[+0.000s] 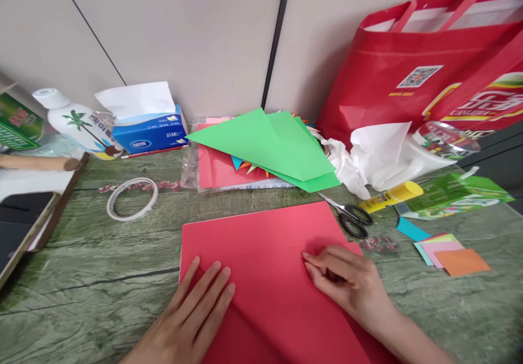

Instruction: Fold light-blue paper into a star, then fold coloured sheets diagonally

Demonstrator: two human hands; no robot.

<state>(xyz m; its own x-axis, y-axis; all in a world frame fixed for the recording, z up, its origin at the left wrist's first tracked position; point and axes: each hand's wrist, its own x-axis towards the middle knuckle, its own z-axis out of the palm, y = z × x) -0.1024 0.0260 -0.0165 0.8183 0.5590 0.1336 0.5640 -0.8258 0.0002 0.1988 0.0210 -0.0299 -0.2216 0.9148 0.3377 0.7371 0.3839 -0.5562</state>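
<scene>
Large red paper (261, 238) lies at the front of the table, in what looks like more than one layer. My left hand (196, 304) rests on its left part, palm down with the fingers stretched and slightly spread. On the right part of the red paper, my right hand (347, 282) is closed, thumb and forefinger pinched together. The pinch seems to be on an edge of the red paper, though the fingertips partly hide it. Scissors (353, 219) with black handles lie just beyond the paper's right corner.
Folded green paper (265, 143) lies over a packet of coloured paper (212, 168) at the back. A tape roll (133, 199), tissue pack (149, 127) and white bottle (79, 121) stand left. A glue stick (392, 196), small paper pieces (461, 260) and a red bag (392, 70) are right.
</scene>
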